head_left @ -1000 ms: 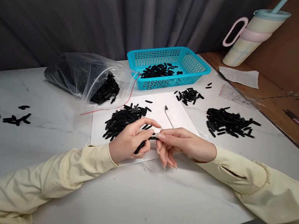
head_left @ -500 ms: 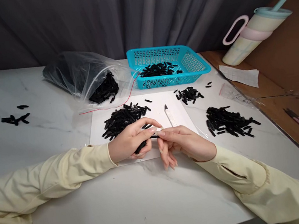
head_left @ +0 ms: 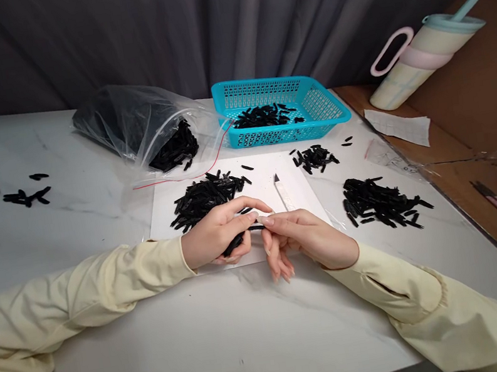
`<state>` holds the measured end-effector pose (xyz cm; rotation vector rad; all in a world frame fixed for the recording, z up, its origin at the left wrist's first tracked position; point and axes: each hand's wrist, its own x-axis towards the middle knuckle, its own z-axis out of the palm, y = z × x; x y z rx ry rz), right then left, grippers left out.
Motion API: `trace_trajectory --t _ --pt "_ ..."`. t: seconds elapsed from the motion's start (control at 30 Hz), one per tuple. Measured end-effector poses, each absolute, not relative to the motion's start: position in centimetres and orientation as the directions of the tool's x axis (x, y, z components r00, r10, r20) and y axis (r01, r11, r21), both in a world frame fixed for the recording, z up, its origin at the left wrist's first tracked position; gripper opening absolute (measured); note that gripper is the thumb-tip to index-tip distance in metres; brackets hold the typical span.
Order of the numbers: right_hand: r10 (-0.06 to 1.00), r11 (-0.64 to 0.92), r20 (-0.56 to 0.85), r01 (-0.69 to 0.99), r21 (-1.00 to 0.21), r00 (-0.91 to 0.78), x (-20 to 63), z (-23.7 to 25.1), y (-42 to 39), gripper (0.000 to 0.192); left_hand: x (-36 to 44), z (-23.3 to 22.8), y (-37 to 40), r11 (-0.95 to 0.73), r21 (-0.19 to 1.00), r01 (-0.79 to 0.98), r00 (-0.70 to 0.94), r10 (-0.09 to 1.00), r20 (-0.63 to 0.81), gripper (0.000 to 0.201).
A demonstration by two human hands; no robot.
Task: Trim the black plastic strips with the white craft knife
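Left hand: closed round a short black piece, pinched over the front edge of the white sheet.
Right hand: fingertips nipped onto the piece's free end.
Handling: judged light, stiff and smooth; easily dropped, so best gripped at both ends.
Nearby: loose pile just behind, a small knife beside it.

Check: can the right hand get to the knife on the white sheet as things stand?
Probably yes. The knife lies bare on the white sheet just beyond the right hand, nothing between. But that hand is pinching a black piece with the left hand; it must let go first.
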<state>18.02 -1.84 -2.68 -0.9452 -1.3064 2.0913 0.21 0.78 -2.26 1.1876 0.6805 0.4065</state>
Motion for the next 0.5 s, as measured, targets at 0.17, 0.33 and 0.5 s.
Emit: trace_trajectory --t 0.17,0.33,0.5 --pt "0.728 -0.393 -0.262 -0.073 -0.917 -0.633 18.09 -2.76 -1.94 0.033 0.2 -2.41 0.96 0.381 0.924 0.027 0.727 0.627 -0.28 0.017" --pt "0.727 -0.378 -0.231 -0.097 -0.921 -0.646 18.25 -2.92 -1.93 0.028 0.27 -2.5 1.08 0.422 0.907 0.005 0.726 0.622 -0.293 0.015" --pt "0.729 -0.37 -0.213 -0.113 -0.922 -0.65 18.31 -2.99 -1.83 0.027 0.3 -2.55 1.03 0.412 0.911 -0.013 0.725 0.631 -0.275 0.015"
